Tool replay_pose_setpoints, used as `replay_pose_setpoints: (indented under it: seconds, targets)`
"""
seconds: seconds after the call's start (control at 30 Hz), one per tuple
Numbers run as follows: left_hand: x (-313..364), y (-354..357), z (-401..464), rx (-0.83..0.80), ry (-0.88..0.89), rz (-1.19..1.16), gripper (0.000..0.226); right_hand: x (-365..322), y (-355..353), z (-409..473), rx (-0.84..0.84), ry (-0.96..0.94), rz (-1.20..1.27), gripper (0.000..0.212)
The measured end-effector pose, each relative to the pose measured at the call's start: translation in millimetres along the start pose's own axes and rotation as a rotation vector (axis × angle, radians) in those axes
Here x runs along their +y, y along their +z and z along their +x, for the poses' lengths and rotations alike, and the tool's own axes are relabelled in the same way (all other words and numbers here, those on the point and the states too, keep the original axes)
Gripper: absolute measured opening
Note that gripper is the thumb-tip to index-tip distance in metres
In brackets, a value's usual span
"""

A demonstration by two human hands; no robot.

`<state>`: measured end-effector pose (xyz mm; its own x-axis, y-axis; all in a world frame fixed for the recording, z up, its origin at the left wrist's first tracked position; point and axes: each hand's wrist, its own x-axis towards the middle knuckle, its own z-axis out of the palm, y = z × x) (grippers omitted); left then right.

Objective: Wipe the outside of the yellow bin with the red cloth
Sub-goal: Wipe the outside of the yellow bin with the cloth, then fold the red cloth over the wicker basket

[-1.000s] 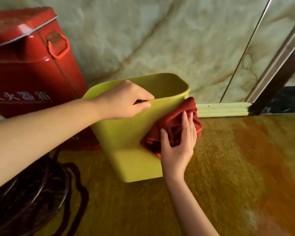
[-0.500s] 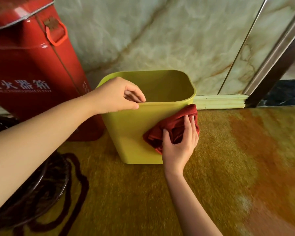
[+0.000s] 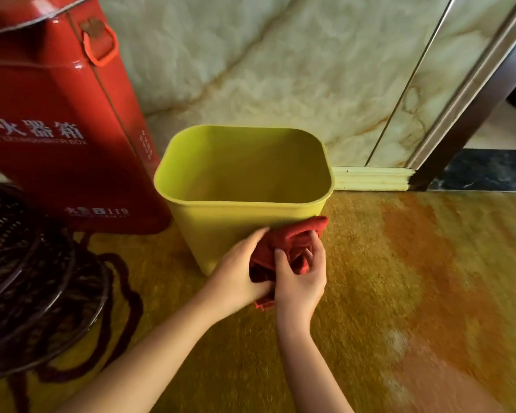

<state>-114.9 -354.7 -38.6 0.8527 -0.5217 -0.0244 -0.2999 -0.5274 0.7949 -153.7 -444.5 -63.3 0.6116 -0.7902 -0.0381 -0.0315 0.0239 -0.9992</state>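
Observation:
The yellow bin (image 3: 221, 222) stands upright and empty on the glossy floor, close to the marble wall. A bunched red cloth (image 3: 292, 236) lies against the bin's near right corner, low on its front side. My left hand (image 3: 239, 272) grips the cloth's left part, with the fingers lying on the bin's front wall. My right hand (image 3: 303, 278) holds the cloth from the right and below, fingers curled into its folds. The lower part of the cloth is hidden between my hands.
A tall red fire-extinguisher box (image 3: 57, 120) stands just left of the bin, nearly touching it. A dark wire stool or basket (image 3: 21, 278) with a dark cord sits at lower left. A baseboard (image 3: 373, 178) and a door frame (image 3: 471, 105) are to the right.
My left hand has left the bin's rim and come down to take hold of the cloth. The bin, tilted before, now stands flat. The cloth has moved lower, toward the near corner.

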Motion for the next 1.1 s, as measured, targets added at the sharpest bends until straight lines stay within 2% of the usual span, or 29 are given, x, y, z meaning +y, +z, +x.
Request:
replay_pose_setpoints:
  seconds: [0.07,0.13,0.23,0.3,0.43,0.6,0.67,0.77,0.97,1.1]
  targets:
    - [-4,6,2,0.046,-0.051,-0.004,0.072,2,-3,-10,-0.057,0.047,0.006,0.06]
    - [-9,7,2,0.076,-0.106,-0.052,0.053,4,-3,-23,-0.109,0.075,-0.005,0.061]
    - [-22,-1,-9,0.003,-0.171,-0.27,0.024,5,-5,-39,-0.181,0.108,-0.049,0.065]
    - [-32,-12,-21,-0.066,-0.261,-0.469,0.022,6,-10,-45,-0.252,0.133,-0.037,0.064]
    - [-56,-40,-38,-0.155,-0.464,-0.707,0.016,9,-21,-46,-0.338,0.218,0.022,0.056]
    - [-64,-84,-55,-0.163,-0.459,-0.827,0.012,-2,-11,-43,-0.413,0.545,0.279,0.061]
    - [-65,-106,-64,-0.173,-0.438,-0.828,0.012,-13,0,-47,-0.488,0.583,0.322,0.064]
    - [-66,-147,-80,-0.133,-0.395,-0.845,0.015,-34,26,-58,-0.59,0.512,0.325,0.064]
    - [-80,-230,-125,0.068,-0.352,-0.857,0.019,-75,103,-87,-0.81,0.248,0.248,0.06]
    - [-100,-282,-149,0.202,-0.356,-0.861,0.02,-101,161,-106,-0.895,0.079,0.147,0.062]
